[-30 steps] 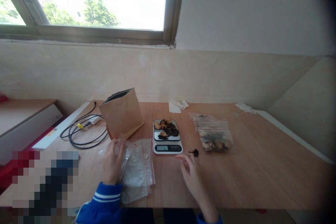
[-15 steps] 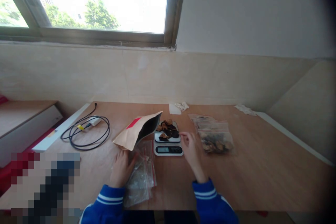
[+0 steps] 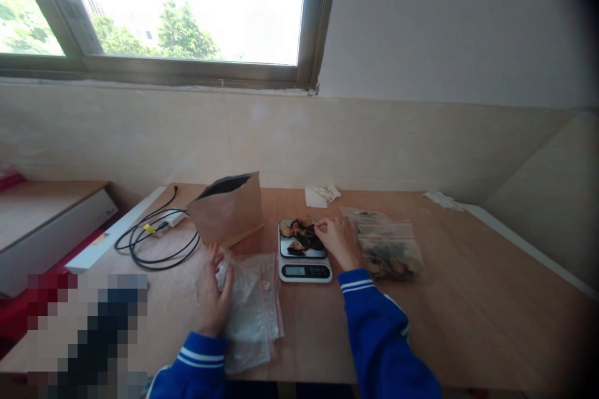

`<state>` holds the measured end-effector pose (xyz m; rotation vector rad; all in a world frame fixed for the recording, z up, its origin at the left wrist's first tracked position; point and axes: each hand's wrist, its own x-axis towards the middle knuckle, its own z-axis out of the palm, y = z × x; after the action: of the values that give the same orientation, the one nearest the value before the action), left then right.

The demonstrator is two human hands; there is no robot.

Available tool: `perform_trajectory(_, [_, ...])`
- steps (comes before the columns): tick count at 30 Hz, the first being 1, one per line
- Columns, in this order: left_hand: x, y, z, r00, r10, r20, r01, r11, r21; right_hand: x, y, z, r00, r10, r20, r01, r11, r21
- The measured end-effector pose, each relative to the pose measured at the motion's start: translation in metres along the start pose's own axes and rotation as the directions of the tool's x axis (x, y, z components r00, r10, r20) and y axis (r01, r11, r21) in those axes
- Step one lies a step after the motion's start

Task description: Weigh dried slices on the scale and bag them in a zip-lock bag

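Up close from the head camera, no writing can be read: the small white digital kitchen scale (image 3: 304, 254) shows a grey display whose digits are too small to make out. The right hand (image 3: 337, 240), in a blue sleeve with white stripes, reaches over the scale's steel platform with its fingers pinched together on the dark dried fruit slices (image 3: 302, 235) piled there. The left hand (image 3: 214, 292) lies flat, fingers spread, on a stack of clear zip bags with red seals (image 3: 253, 305) on the wooden counter (image 3: 468, 312). Behind it a brown kraft paper pouch (image 3: 228, 209) stands upright with its mouth open. Half a second ago the pouch was tipped over the scale in the left hand; now it stands free, and the right hand has moved onto the slices. A filled clear bag of dried slices (image 3: 390, 249) lies just right of the scale, and a coiled black cable (image 3: 156, 240) lies left of the pouch.
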<state>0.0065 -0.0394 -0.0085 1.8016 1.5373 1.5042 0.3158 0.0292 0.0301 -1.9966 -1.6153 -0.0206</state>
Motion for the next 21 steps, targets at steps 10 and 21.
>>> perform_trajectory(10, [-0.002, 0.001, 0.0, 0.999, -0.026, 0.018, 0.025, 0.999, 0.045, -0.021, 0.046, -0.021, 0.998, 0.047, -0.035, -0.05, 0.995, -0.09])
perform_trajectory(21, [-0.002, -0.003, -0.003, 0.996, 0.06, 0.059, -0.069, 0.985, 0.16, -0.069, 0.043, -0.017, 0.975, 0.022, -0.221, 0.024, 0.979, 0.203])
